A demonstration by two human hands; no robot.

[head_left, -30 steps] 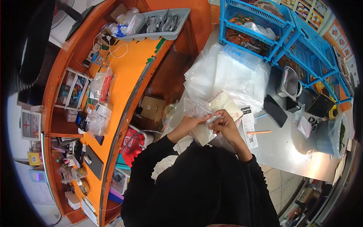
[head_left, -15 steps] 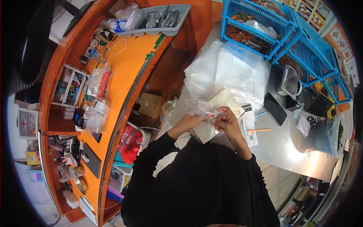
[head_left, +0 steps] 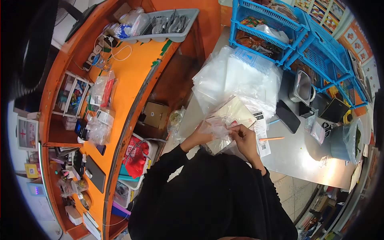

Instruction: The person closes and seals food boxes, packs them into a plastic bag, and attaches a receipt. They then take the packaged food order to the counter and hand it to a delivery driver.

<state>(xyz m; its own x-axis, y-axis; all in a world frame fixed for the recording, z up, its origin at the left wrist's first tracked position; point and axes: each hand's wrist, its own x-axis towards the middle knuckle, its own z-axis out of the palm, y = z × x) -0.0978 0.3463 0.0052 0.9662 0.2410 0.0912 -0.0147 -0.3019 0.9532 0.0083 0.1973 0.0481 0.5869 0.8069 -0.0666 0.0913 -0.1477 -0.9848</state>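
Note:
A small clear plastic bag [head_left: 219, 127] is between my two hands. My left hand [head_left: 202, 135] grips its left side with the fingers closed. At its right side my right hand [head_left: 245, 139] pinches the plastic between thumb and fingers. Beneath the bag lies a cream-coloured pad or packet [head_left: 236, 110], partly covered by the plastic. Behind it is a big pile of clear plastic bags [head_left: 250, 80]. A printed receipt [head_left: 262, 134] lies right of my right hand, with an orange pencil [head_left: 272, 139] across it.
Blue baskets [head_left: 262, 34] stand at the back of the metal table [head_left: 292, 156]. A black phone [head_left: 288, 116], a metal container [head_left: 303, 86], scissors [head_left: 327, 129] and a grey bucket [head_left: 343, 142] are on the right. An orange counter [head_left: 124, 84] runs along the left.
The small bag has been turned and lies lower over the cream pad, hiding part of it. Both hands have shifted slightly, still on the plastic. The view has moved a little.

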